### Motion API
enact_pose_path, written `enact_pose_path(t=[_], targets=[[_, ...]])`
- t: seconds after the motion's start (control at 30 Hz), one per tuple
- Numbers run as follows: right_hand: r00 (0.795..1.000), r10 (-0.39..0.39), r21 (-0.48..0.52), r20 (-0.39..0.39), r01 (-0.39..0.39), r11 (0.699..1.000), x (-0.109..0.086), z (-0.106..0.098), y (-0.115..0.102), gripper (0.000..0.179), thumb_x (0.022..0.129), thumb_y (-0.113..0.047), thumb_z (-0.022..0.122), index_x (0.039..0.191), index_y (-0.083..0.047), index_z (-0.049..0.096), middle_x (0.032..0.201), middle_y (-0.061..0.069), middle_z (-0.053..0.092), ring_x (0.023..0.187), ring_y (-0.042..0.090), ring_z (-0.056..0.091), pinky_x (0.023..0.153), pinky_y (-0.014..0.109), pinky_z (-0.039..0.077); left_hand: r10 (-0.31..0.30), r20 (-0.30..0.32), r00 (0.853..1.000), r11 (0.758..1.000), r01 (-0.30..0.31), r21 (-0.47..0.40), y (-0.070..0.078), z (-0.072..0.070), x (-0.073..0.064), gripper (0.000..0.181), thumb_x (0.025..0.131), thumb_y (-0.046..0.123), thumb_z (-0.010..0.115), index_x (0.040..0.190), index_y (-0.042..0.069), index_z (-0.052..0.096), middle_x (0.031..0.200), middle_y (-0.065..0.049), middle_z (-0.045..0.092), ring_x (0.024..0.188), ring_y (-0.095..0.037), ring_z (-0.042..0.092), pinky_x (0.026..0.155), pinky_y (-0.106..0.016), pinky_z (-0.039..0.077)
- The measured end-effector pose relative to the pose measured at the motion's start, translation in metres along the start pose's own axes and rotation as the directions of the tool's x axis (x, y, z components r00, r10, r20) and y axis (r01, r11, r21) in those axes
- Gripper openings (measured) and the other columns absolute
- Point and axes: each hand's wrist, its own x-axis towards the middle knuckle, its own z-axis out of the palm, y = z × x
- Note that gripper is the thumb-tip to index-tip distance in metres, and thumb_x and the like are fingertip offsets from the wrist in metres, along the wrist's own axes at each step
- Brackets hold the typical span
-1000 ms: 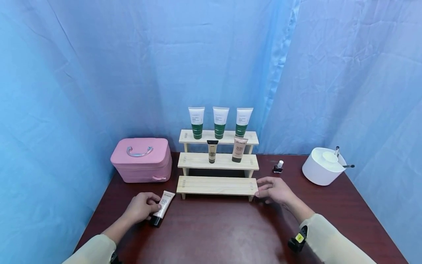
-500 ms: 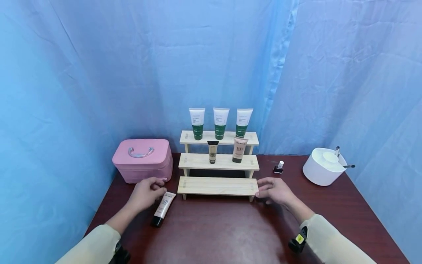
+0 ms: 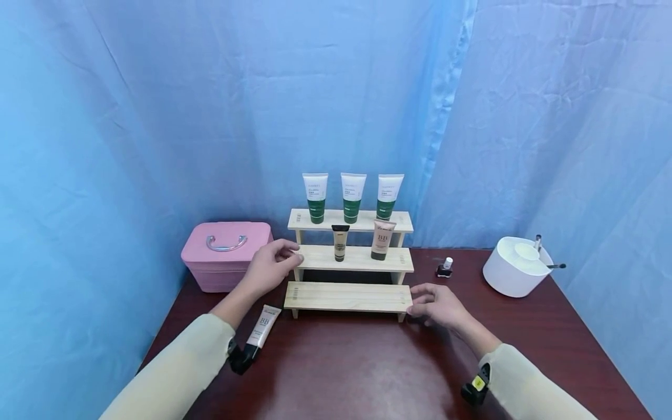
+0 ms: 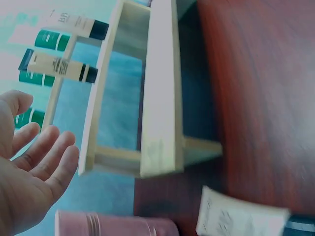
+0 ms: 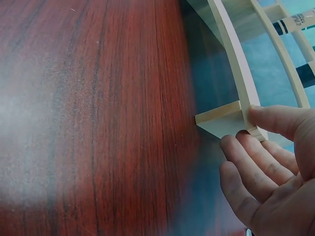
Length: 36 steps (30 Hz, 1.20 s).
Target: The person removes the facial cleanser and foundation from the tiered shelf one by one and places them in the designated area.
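Observation:
A stepped wooden display rack (image 3: pixel 347 296) stands at the middle of the table. My left hand (image 3: pixel 270 265) hovers by the left end of its middle tier, holding nothing, the fingers loosely bent in the left wrist view. My right hand (image 3: pixel 441 304) grips the right end of the lowest tier, thumb on the board and fingertips at its underside in the right wrist view. A pink BB cream tube (image 3: pixel 264 326) with a black cap lies on the table below my left hand. Another BB cream tube (image 3: pixel 381 240) and a slim beige tube (image 3: pixel 340 242) stand on the middle tier.
Three white and green tubes (image 3: pixel 353 198) stand on the top tier. A pink case (image 3: pixel 226 256) with a handle sits left of the rack. At right are a small nail polish bottle (image 3: pixel 444 268) and a white container (image 3: pixel 511 271) with brushes. Blue curtains hang behind.
My left hand has let go of the lying BB cream tube and moved up and right to the middle tier's left end. My right hand has stayed on the rack.

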Motion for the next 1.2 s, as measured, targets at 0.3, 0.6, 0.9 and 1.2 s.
enact_pose_path(t=[0.3,0.6,0.9,1.2], targets=[[1.0,-0.002,-0.068,-0.012,0.002,0.998,0.0,0.002,-0.002,0.053,0.084,-0.013,0.082,0.131,-0.001,0.062,0.098,0.009,0.076,0.082,0.019,0.073,0.063,0.042,0.057,-0.011,0.081,0.997,0.999,0.015,-0.048,0.019,0.026,0.024,0.042,0.095,0.025,0.075,0.131,0.008,0.065,0.116,-0.012,0.072,0.108,-0.029,0.07,0.091,-0.044,0.058],[1.0,-0.006,-0.078,-0.026,0.004,0.997,-0.001,0.0,-0.003,0.052,0.082,-0.011,0.083,0.129,-0.002,0.064,0.094,0.008,0.076,0.079,0.02,0.07,0.063,0.044,0.057,-0.006,0.088,0.996,0.996,0.014,-0.088,0.027,0.042,0.037,0.043,0.092,0.018,0.077,0.132,0.007,0.065,0.12,-0.014,0.071,0.111,-0.029,0.07,0.09,-0.043,0.059],[0.999,-0.036,-0.044,-0.014,0.036,0.998,-0.006,0.0,-0.007,0.053,0.08,-0.008,0.082,0.129,0.001,0.063,0.092,0.009,0.076,0.077,0.021,0.07,0.059,0.043,0.056,-0.017,0.109,0.994,0.993,0.029,-0.115,0.028,0.051,0.041,0.042,0.092,0.015,0.077,0.132,0.008,0.065,0.126,-0.014,0.07,0.116,-0.033,0.068,0.093,-0.045,0.058],[0.999,-0.019,-0.026,-0.027,0.019,0.999,-0.003,0.0,-0.003,0.051,0.079,-0.007,0.081,0.126,-0.001,0.065,0.09,0.007,0.076,0.078,0.025,0.071,0.059,0.044,0.057,-0.003,0.09,0.996,0.995,0.012,-0.099,0.031,0.059,0.047,0.033,0.091,0.015,0.079,0.121,0.007,0.068,0.116,-0.012,0.072,0.107,-0.028,0.07,0.092,-0.042,0.058]])
